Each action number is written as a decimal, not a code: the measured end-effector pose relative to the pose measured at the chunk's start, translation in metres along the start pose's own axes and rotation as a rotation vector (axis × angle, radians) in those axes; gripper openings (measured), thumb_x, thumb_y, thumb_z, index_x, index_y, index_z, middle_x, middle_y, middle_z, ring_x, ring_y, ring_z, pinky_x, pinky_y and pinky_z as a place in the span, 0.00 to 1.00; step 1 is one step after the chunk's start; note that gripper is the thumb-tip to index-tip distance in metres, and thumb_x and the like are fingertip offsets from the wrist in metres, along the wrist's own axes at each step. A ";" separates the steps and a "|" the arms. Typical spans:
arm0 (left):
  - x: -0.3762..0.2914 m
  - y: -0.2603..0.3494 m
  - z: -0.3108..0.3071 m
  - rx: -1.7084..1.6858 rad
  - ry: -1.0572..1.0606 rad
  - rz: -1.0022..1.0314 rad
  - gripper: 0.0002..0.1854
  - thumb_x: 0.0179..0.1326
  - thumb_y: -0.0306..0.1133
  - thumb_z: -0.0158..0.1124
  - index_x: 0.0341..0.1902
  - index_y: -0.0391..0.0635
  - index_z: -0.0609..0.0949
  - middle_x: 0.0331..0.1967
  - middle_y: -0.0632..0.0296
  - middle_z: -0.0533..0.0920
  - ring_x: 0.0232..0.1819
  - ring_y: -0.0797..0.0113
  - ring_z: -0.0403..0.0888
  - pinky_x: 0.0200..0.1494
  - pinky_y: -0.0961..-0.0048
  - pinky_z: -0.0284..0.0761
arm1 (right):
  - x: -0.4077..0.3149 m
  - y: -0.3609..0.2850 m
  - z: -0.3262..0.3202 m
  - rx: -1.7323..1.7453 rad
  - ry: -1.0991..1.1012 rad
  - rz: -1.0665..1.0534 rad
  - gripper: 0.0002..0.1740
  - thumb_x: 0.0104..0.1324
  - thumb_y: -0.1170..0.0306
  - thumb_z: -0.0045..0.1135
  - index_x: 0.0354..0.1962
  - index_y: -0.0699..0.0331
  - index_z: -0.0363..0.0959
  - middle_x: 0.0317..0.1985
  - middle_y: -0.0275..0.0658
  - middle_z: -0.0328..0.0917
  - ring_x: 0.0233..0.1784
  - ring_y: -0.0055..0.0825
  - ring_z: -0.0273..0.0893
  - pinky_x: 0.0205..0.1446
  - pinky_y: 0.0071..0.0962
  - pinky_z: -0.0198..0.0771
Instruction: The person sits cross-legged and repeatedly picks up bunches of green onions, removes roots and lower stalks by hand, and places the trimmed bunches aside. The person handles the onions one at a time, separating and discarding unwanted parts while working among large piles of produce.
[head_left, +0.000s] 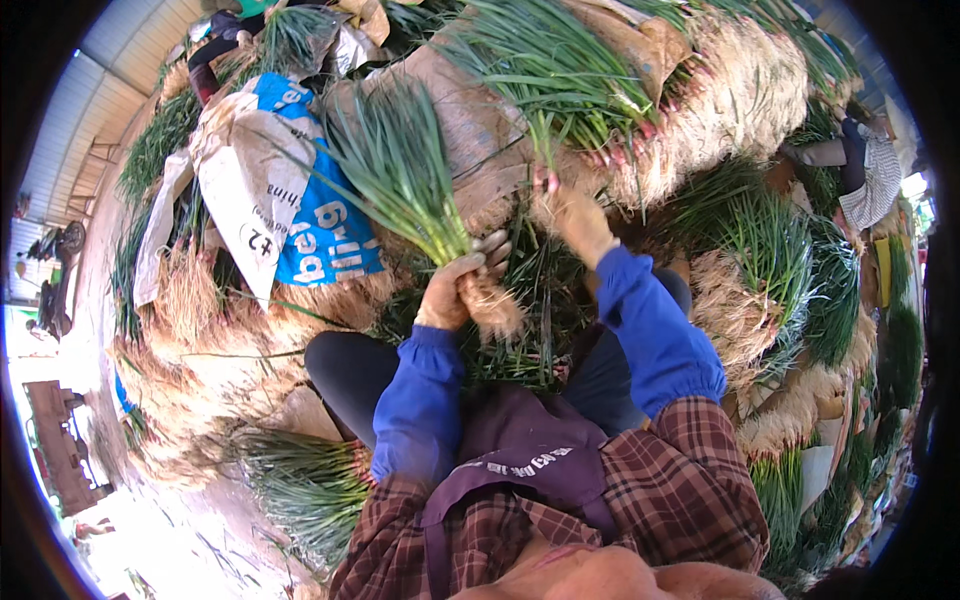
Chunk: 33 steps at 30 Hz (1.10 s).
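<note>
My gloved left hand (448, 292) grips a bunch of scallions (420, 187) near its base. The long green leaves fan up and away from me, and the tan roots (491, 304) hang below the palm. Off to the right, my gloved right hand (579, 221) pinches a few thin scallions (545, 150) around their reddish bulbs. Just beyond it lies a large heap of scallions (577, 90), green tops pointing left and pale root ends facing right. Loose leaves (536, 307) cover the ground between my knees.
Brown sacking (465, 127) lies under the far heap. A white and blue printed sack (277, 202) covers roots on the left. More scallion bundles (757, 292) are stacked at right and others (307, 480) lie at lower left. Co-workers (862, 169) sit at far right and upper left.
</note>
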<state>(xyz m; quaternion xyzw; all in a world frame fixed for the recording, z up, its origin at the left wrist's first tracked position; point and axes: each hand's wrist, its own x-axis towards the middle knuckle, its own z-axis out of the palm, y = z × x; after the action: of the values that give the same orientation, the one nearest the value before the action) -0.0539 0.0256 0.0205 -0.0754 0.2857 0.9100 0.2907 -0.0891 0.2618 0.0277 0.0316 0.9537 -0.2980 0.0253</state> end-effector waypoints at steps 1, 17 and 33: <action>0.005 -0.005 0.010 0.024 -0.009 0.016 0.10 0.56 0.22 0.57 0.42 0.37 0.77 0.46 0.52 0.83 0.47 0.59 0.82 0.51 0.63 0.77 | -0.019 0.015 0.032 0.176 0.071 -0.181 0.16 0.74 0.62 0.40 0.53 0.57 0.72 0.39 0.43 0.80 0.37 0.33 0.78 0.41 0.29 0.77; -0.033 -0.045 -0.012 0.089 0.133 0.107 0.10 0.56 0.19 0.57 0.42 0.39 0.75 0.36 0.56 0.80 0.32 0.63 0.80 0.40 0.68 0.79 | -0.067 -0.049 0.070 1.418 -0.131 0.389 0.12 0.68 0.68 0.54 0.45 0.66 0.76 0.29 0.32 0.79 0.23 0.18 0.72 0.28 0.16 0.68; -0.002 0.027 -0.033 -0.163 -0.131 -0.023 0.20 0.57 0.21 0.56 0.55 0.35 0.73 0.38 0.58 0.80 0.38 0.62 0.79 0.43 0.67 0.80 | 0.024 0.009 0.059 0.054 0.223 0.045 0.18 0.70 0.56 0.45 0.46 0.60 0.72 0.35 0.48 0.79 0.40 0.47 0.78 0.40 0.42 0.72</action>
<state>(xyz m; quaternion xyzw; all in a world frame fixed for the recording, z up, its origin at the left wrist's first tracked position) -0.0686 -0.0120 0.0064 -0.0426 0.1902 0.9298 0.3122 -0.1104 0.2368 -0.0280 0.0869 0.9412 -0.3177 -0.0752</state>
